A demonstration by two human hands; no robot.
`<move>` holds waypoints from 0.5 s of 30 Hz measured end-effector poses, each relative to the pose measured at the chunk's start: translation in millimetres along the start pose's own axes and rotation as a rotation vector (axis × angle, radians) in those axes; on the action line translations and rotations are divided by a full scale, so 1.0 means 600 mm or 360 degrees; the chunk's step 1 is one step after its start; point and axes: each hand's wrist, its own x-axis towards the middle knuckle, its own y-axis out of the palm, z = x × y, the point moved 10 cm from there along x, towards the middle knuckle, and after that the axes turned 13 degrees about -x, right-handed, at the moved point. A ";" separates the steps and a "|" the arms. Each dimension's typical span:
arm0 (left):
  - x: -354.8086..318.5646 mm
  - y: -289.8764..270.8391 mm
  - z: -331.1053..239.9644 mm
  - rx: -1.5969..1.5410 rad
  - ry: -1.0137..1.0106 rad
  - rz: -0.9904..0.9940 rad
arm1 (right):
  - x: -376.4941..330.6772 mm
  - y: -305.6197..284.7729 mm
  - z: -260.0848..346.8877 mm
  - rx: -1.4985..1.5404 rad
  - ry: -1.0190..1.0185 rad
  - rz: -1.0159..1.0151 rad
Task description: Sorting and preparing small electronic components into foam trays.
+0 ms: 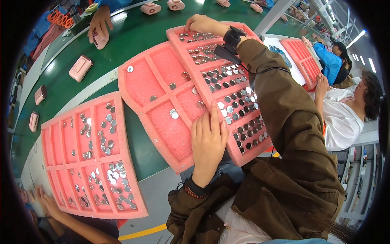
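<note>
One foam tray (198, 81) of discs (229, 109) is lapped over a sparser tray (164, 128), apparently steadied by the left hand (209, 140), fingers straight and slightly parted at its rim, while whether anything is pinched by the right hand (204, 25), curled at the far end, cannot be told.

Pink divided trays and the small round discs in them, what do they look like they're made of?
The pink divided trays look like foam: matte, with a grainy surface and thick, slightly uneven edges. The small round discs look metallic or mirror-coated, smooth and glossy: some flash bright, others look dark. What lies underneath is unclear.
</note>
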 end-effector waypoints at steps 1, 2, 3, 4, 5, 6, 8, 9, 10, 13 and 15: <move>0.000 0.000 0.000 0.0001 -0.0001 0.0001 | -0.002 0.002 0.005 -0.0084 -0.0015 0.0007; 0.000 0.000 0.000 0.0003 -0.0002 0.0001 | -0.004 0.004 0.010 -0.0168 -0.0031 0.0013; 0.000 -0.001 0.001 0.0005 -0.0004 0.0002 | -0.006 0.005 0.015 -0.0251 -0.0047 0.0020; 0.001 -0.001 0.000 0.0003 -0.0001 0.0002 | -0.005 0.005 0.011 -0.0252 -0.0045 0.0018; 0.001 0.000 -0.001 0.0002 -0.0004 0.0007 | -0.005 0.007 0.015 -0.0326 -0.0114 -0.0005; 0.001 0.001 -0.001 0.0000 -0.0007 0.0012 | -0.005 0.009 0.019 -0.0399 -0.0184 -0.0027; 0.002 0.002 -0.002 -0.0002 -0.0009 0.0017 | -0.004 0.008 0.020 -0.0473 -0.0253 -0.0050; 0.001 0.001 -0.002 -0.0002 -0.0002 0.0007 | -0.005 0.011 0.019 -0.0460 -0.0229 -0.0015; 0.001 0.001 -0.002 -0.0002 0.0004 -0.0003 | -0.006 0.012 0.018 -0.0448 -0.0204 0.0019; 0.000 -0.003 0.001 -0.0019 -0.0005 -0.0018 | -0.006 0.017 0.024 -0.0411 -0.0192 0.0086; 0.001 -0.004 0.001 -0.0067 -0.0018 -0.0028 | -0.012 0.017 0.024 -0.0374 -0.0200 0.0139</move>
